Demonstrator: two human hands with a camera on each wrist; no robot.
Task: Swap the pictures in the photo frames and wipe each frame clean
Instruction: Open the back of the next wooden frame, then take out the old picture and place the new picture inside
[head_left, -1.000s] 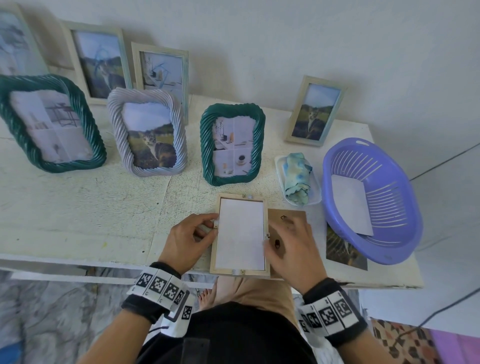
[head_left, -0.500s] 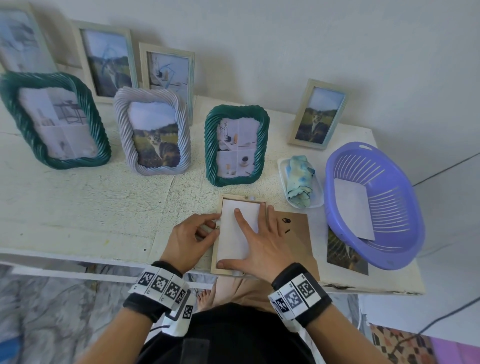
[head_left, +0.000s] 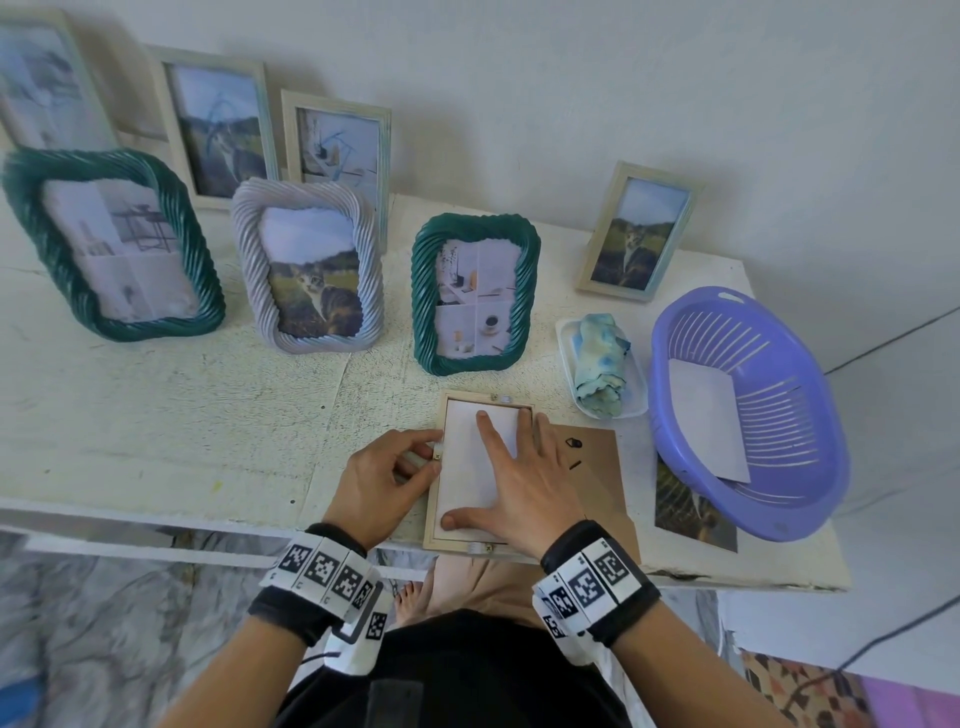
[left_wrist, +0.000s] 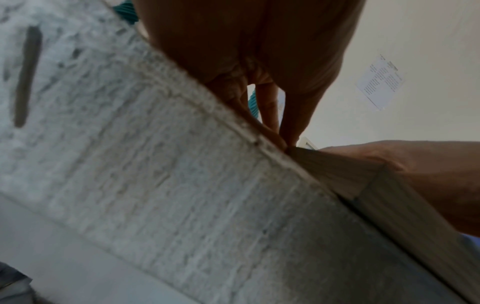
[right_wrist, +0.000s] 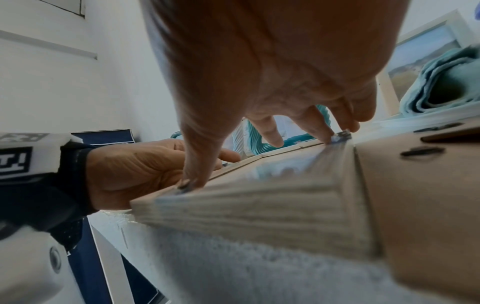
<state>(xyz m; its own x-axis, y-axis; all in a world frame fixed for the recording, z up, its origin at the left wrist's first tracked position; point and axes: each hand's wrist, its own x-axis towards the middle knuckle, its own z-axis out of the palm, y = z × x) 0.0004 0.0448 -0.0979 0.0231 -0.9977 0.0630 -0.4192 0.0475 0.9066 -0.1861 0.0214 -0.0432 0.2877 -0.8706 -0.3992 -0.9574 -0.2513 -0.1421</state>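
A light wooden photo frame (head_left: 435, 512) lies face down at the table's front edge, with the white back of a picture (head_left: 462, 467) inside it. My right hand (head_left: 511, 483) presses flat on that white sheet, fingers spread. My left hand (head_left: 431, 454) pinches a small tab on the frame's left rail. The brown backing board (head_left: 597, 483) lies loose just right of the frame. In the right wrist view, the fingertips (right_wrist: 324, 135) reach the far rail of the frame (right_wrist: 259, 203). The left wrist view shows fingertips (left_wrist: 283, 142) at the frame's edge (left_wrist: 337, 170).
A loose cat photo (head_left: 691, 512) lies partly under a purple basket (head_left: 800, 395) that holds a white sheet (head_left: 711, 421). A rolled cloth (head_left: 600, 369) rests on a white tray (head_left: 566, 343). Several standing frames line the back, the nearest a green one (head_left: 423, 291).
My right hand left the brown backing board and moved left onto the white sheet in the frame, where it now lies flat. The left hand kept its pinch on the left rail.
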